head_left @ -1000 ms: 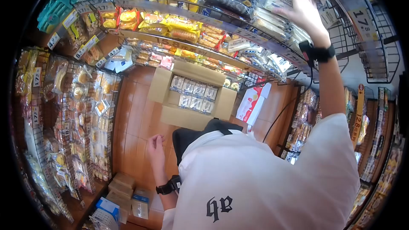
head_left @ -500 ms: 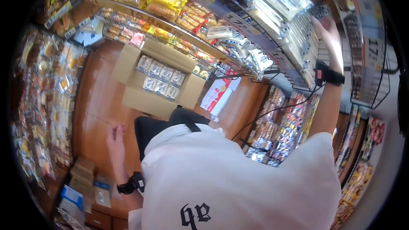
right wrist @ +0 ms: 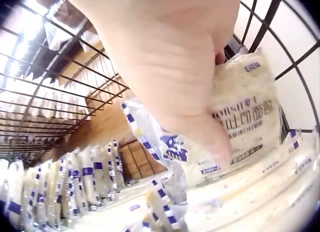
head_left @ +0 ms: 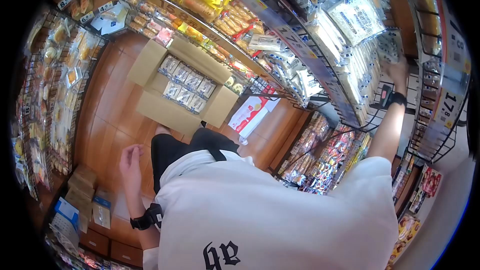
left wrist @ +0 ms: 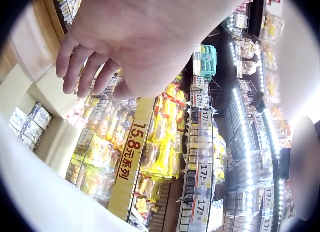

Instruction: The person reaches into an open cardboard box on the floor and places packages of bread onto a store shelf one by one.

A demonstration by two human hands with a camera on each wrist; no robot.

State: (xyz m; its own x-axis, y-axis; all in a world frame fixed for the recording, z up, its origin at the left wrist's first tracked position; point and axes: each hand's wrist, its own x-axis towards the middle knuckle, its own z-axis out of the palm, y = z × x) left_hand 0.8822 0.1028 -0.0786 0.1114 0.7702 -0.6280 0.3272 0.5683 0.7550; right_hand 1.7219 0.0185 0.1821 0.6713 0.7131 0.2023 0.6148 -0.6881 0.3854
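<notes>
My right hand is inside the wire shelf basket at the upper right. In the right wrist view, its thumb lies across the front of a clear bag of pale bread with blue print, the other fingers hidden behind the bag. That bag stands tilted at the basket's end, beside a row of similar bread bags. My left hand hangs low over the floor, holding nothing; its fingers are loosely bent in the left wrist view.
An open cardboard box with several small packs inside sits on the tiled floor before the legs. A red and white carton lies right of it. Racks of snacks line the left, and wire shelf edges surround the right arm.
My right hand has gone from the top of the bread bags down to the basket's right end, where it now holds one bag. The head view has shifted; my left hand still hangs low.
</notes>
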